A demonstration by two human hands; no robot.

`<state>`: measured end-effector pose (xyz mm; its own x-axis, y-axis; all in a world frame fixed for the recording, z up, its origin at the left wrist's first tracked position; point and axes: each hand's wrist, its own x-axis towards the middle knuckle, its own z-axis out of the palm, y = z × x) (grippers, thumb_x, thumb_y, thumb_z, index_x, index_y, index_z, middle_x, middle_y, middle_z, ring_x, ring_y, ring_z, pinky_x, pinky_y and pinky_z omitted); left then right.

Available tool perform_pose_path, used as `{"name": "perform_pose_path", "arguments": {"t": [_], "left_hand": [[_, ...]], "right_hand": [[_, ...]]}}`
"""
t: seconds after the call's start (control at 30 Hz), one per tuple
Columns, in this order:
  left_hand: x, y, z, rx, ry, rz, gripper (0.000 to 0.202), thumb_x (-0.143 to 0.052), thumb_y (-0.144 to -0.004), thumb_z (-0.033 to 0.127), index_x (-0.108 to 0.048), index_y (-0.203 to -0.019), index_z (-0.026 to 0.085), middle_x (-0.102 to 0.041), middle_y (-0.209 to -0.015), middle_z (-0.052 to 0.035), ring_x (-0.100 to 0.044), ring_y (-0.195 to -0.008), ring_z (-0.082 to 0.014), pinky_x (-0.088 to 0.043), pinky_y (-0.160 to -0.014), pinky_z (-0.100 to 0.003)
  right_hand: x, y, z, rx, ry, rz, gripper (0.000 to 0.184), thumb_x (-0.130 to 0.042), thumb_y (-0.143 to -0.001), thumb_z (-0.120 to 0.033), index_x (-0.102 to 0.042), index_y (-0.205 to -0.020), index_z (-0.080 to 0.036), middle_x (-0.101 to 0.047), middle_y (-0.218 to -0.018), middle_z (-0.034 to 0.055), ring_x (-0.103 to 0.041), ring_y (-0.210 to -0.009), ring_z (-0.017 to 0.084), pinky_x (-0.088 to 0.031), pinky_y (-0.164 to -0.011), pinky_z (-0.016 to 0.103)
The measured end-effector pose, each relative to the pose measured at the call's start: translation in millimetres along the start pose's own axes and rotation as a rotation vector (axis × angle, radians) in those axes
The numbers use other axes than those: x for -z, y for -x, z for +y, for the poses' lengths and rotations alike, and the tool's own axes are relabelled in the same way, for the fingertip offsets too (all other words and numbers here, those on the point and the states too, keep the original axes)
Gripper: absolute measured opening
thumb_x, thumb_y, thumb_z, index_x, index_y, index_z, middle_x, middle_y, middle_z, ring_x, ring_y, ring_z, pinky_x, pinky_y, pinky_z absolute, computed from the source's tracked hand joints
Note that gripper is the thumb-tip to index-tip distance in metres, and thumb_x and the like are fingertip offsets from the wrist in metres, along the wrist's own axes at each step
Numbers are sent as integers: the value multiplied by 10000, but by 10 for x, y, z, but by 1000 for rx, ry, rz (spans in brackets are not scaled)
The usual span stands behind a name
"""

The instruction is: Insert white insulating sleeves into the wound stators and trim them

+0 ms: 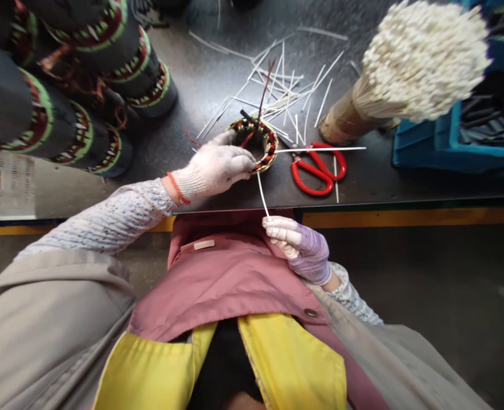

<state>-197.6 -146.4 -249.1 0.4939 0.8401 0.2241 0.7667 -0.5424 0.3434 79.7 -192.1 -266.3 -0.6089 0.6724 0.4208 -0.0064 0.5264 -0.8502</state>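
**Wound stator (254, 126) gripped over the workbench (375, 182), near its front edge**

From my remote seat I see a stack of wound stators (21, 108) filling the far-left corner of the workbench, and a blue plastic crate (422, 142) at the right edge. A paper-wrapped bundle of white strips (418, 62) lies just beside the crate, and loose white strips (286, 85) are scattered beyond the stator. Red-handled scissors (309, 185) lie just right of it. The left hand (213, 168), in a white knit glove, is closed on the stator's rim. The right hand (294, 245), in a lavender-and-white glove, sits below the front edge, pinching a single white strip (262, 195) that rises towards the stator.
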Motion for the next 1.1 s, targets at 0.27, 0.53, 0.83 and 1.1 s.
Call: {"name": "perform_pose_path", "arguments": {"t": [0.27,0.53,0.83,1.1], "left_hand": [[17,-4,41,160,-34,-38,284,-618,-928,300,-689,-1176,180,-745,-1112,-73,-683,-1132,-257,-468,-1129,-497],[35,13,203,333,-8,27,458,-625,-918,321,-616,-1340,145,-713,-1218,-119,-579,-1301,-310,-503,-1090,-478],[-187,42,145,285,163,273,204,-621,-959,373,-749,-1066,256,-800,-1016,-3,-723,-1056,-185,-322,-1238,-484],[-298,88,95,129,76,298,273,-489,-1033,371,-748,-1041,286,-803,-1038,-12,-752,-998,-131,-412,-1159,-416]], "right_hand": [[-12,-10,59,-4,16,15,298,-649,-920,-108,-722,-1159,-269,-762,-1162,46,-742,-1068,167,-634,-950,303],[-341,-399,572,190,170,117,215,-615,-951,-165,-731,-1098,-270,-768,-1134,44,-724,-1104,160,-616,-980,301],[-359,-626,423,-158,-42,310,94,-709,-901,-278,-709,-983,-231,-767,-906,10,-748,-835,144,-637,-783,278],[-233,-824,186,-191,139,188,120,-755,-842,-252,-693,-746,-214,-696,-813,7,-665,-763,137,-572,-735,282]]}}
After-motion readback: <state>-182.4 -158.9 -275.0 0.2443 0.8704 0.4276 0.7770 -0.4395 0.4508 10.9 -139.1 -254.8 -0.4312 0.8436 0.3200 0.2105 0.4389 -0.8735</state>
